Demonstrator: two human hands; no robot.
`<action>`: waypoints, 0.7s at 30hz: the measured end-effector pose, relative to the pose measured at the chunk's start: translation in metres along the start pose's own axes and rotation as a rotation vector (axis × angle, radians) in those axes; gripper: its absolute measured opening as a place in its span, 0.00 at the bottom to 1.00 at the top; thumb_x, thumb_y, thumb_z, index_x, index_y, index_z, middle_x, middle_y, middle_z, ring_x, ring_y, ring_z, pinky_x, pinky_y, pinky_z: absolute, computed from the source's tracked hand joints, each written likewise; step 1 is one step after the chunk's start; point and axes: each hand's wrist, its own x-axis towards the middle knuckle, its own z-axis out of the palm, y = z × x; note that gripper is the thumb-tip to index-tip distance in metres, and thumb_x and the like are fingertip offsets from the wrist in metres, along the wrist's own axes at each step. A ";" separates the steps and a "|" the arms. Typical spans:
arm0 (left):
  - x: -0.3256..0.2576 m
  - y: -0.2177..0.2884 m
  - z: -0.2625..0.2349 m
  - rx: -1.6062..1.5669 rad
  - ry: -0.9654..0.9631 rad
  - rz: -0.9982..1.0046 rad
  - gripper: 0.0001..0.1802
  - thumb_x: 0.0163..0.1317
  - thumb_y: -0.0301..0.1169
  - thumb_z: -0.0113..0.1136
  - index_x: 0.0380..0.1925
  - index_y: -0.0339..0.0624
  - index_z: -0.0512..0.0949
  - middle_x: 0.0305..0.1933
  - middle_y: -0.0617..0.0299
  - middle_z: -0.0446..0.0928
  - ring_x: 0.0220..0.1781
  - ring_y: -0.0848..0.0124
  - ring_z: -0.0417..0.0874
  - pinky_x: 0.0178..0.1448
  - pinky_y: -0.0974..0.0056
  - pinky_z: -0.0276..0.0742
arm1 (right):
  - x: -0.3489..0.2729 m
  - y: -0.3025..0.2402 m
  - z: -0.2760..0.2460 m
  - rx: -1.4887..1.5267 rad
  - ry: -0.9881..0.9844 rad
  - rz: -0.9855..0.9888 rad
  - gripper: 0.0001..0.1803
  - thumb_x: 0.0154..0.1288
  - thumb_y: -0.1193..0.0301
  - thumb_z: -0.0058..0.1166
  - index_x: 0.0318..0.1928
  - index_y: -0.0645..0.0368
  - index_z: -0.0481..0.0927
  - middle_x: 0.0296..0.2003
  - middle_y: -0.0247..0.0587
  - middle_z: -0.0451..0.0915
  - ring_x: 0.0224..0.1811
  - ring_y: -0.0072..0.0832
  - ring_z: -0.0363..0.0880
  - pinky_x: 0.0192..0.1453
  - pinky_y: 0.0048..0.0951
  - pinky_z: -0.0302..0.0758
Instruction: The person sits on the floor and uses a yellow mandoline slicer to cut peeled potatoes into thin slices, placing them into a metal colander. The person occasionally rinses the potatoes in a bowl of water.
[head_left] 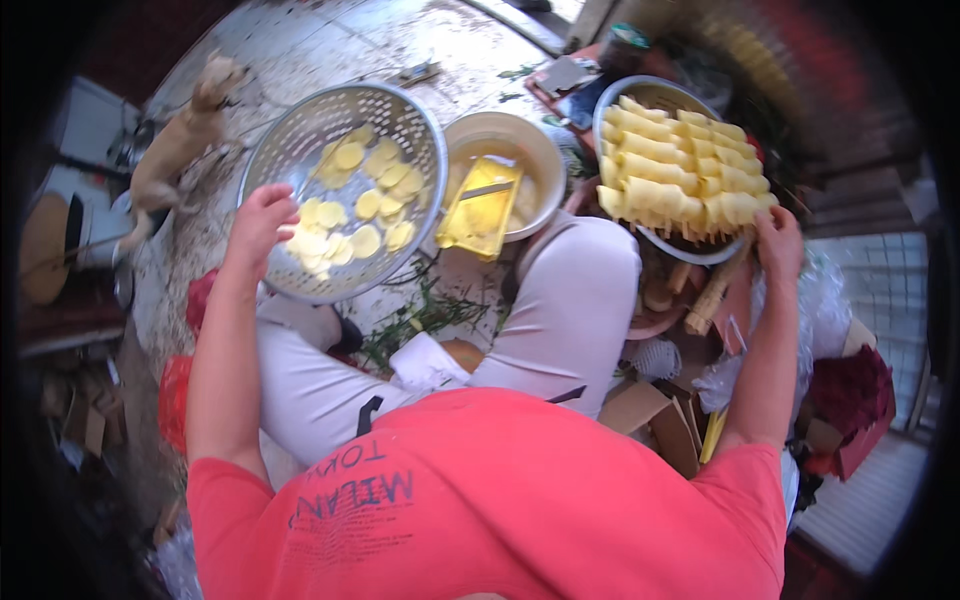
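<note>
My left hand (268, 225) hovers over the left rim of a perforated metal colander (412, 125), fingers loosely bent and apart, with nothing visible in them. Inside the colander lie many pale yellow round slices (365, 240), which look like potato. On the right, my right hand (778, 240) pinches the near right end of the rows of skewered slices (690, 170); its fingertips are closed on a skewer there. These rows rest across a metal basin (612, 95), their stick ends pointing toward me. A yellow slicer (480, 215) leans in a pale basin (535, 135) of cloudy water between my hands.
A tan dog (180, 150) sits beyond the colander at the left. Green scraps (435, 310) litter the floor by my legs. Bundled sticks (715, 300), cardboard boxes (655, 420) and clear plastic bags (820, 300) crowd the right side. A red bag (175, 400) lies at my left.
</note>
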 end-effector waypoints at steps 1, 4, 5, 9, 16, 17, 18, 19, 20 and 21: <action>0.013 -0.006 -0.002 0.122 0.000 0.041 0.25 0.60 0.35 0.66 0.58 0.40 0.77 0.48 0.63 0.80 0.44 0.71 0.83 0.44 0.63 0.79 | -0.001 -0.007 -0.008 0.027 -0.023 -0.025 0.28 0.62 0.56 0.66 0.57 0.59 0.82 0.34 0.38 0.84 0.36 0.30 0.82 0.46 0.33 0.79; 0.040 -0.042 -0.011 0.496 0.127 0.185 0.27 0.55 0.37 0.71 0.55 0.38 0.80 0.47 0.52 0.84 0.48 0.63 0.85 0.52 0.61 0.80 | -0.019 -0.083 -0.007 0.188 -0.208 -0.125 0.21 0.66 0.63 0.64 0.57 0.57 0.82 0.32 0.34 0.82 0.34 0.22 0.78 0.44 0.27 0.77; 0.041 -0.045 -0.003 0.565 0.109 0.145 0.29 0.55 0.38 0.72 0.56 0.39 0.80 0.48 0.48 0.84 0.51 0.58 0.86 0.55 0.59 0.80 | -0.025 -0.106 -0.006 0.191 -0.256 -0.169 0.20 0.67 0.65 0.64 0.57 0.57 0.82 0.32 0.33 0.82 0.34 0.21 0.78 0.43 0.25 0.76; 0.031 -0.039 0.021 0.991 0.093 0.168 0.35 0.54 0.37 0.71 0.62 0.39 0.73 0.62 0.40 0.75 0.63 0.47 0.80 0.66 0.52 0.77 | -0.065 -0.214 0.018 0.312 -0.402 -0.484 0.18 0.67 0.70 0.64 0.56 0.58 0.82 0.33 0.33 0.80 0.35 0.20 0.77 0.42 0.23 0.76; 0.040 -0.027 0.028 0.957 0.021 0.003 0.41 0.50 0.38 0.75 0.62 0.34 0.70 0.64 0.40 0.71 0.60 0.46 0.82 0.66 0.52 0.78 | -0.139 -0.376 0.068 0.262 -0.717 -0.808 0.17 0.64 0.67 0.64 0.52 0.58 0.84 0.45 0.49 0.84 0.45 0.40 0.85 0.51 0.38 0.80; 0.045 -0.028 0.026 0.918 0.055 -0.023 0.42 0.49 0.39 0.76 0.63 0.36 0.71 0.63 0.41 0.73 0.60 0.47 0.82 0.66 0.53 0.78 | -0.146 -0.391 0.078 0.244 -0.755 -0.889 0.17 0.64 0.66 0.63 0.53 0.57 0.83 0.46 0.50 0.84 0.48 0.41 0.85 0.54 0.40 0.80; 0.051 -0.031 0.022 0.881 0.091 -0.053 0.43 0.48 0.41 0.77 0.63 0.38 0.72 0.62 0.42 0.74 0.60 0.48 0.82 0.66 0.54 0.78 | -0.155 -0.403 0.094 0.197 -0.770 -0.917 0.18 0.64 0.67 0.62 0.53 0.57 0.82 0.47 0.50 0.83 0.49 0.42 0.85 0.55 0.41 0.80; 0.057 -0.032 0.018 0.845 0.128 -0.077 0.44 0.46 0.42 0.79 0.64 0.40 0.73 0.61 0.43 0.76 0.60 0.50 0.82 0.65 0.55 0.77 | -0.162 -0.413 0.108 0.150 -0.781 -0.942 0.18 0.65 0.67 0.61 0.54 0.57 0.82 0.48 0.50 0.83 0.50 0.43 0.84 0.56 0.42 0.80; 0.060 -0.034 0.013 0.756 0.148 -0.081 0.33 0.54 0.42 0.74 0.57 0.39 0.78 0.58 0.44 0.79 0.58 0.50 0.83 0.64 0.53 0.78 | -0.169 -0.422 0.117 0.094 -0.773 -0.964 0.17 0.64 0.68 0.60 0.53 0.57 0.82 0.48 0.50 0.82 0.50 0.43 0.84 0.56 0.42 0.80; 0.063 -0.039 0.010 0.807 0.159 -0.049 0.29 0.56 0.41 0.72 0.55 0.38 0.79 0.57 0.44 0.79 0.58 0.50 0.83 0.64 0.53 0.78 | -0.175 -0.430 0.124 0.038 -0.764 -0.987 0.17 0.64 0.69 0.60 0.53 0.57 0.82 0.48 0.50 0.82 0.51 0.44 0.84 0.56 0.43 0.80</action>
